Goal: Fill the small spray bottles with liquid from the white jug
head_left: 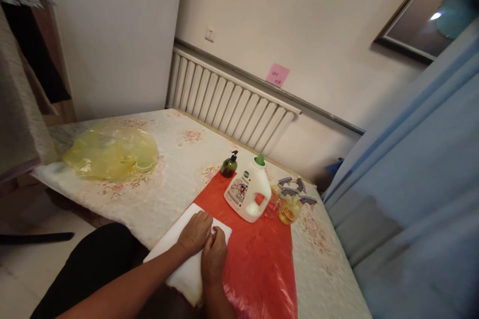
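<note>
A folded white cloth [183,271] lies at the near edge of the table, partly on a red plastic sheet [258,269]. My left hand [196,232] rests on the cloth with its fingers curled into it. Close against it, my right hand [214,255] is also closed at the cloth's right part, its fingertips partly hidden. Beyond my hands stands a white jug [245,192] with a handle, a printed label and a green piece in its neck. Behind it, to the left, is a dark green pump bottle [228,165].
Several spray bottles, one holding yellow liquid [289,212], stand right of the jug. A crumpled yellow plastic bag [112,152] lies on the left of the flowered tablecloth [179,159]. A radiator [224,94] runs behind; a blue curtain [411,179] hangs at right.
</note>
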Tool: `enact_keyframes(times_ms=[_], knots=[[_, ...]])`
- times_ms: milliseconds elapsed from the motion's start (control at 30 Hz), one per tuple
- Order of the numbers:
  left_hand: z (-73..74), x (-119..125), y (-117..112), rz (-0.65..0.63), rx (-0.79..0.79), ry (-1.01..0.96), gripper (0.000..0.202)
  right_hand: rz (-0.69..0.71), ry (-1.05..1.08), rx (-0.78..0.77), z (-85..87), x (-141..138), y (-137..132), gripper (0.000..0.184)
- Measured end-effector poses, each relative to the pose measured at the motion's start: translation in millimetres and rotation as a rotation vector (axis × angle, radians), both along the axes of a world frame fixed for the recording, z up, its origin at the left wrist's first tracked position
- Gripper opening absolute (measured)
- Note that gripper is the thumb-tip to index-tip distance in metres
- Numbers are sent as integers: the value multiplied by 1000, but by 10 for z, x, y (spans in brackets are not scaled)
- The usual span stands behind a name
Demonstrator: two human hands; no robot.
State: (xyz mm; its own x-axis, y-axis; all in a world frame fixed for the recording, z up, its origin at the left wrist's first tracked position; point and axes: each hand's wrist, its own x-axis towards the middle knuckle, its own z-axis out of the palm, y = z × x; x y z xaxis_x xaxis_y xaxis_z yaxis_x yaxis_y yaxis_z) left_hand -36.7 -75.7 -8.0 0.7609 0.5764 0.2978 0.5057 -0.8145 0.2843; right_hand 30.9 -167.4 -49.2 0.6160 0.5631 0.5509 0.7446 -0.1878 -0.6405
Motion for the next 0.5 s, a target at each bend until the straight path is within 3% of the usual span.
enact_keyframes(times_ms=[500], knots=[[33, -14, -9, 0, -27, -16, 15, 4, -52, 19, 53, -15, -28, 30]])
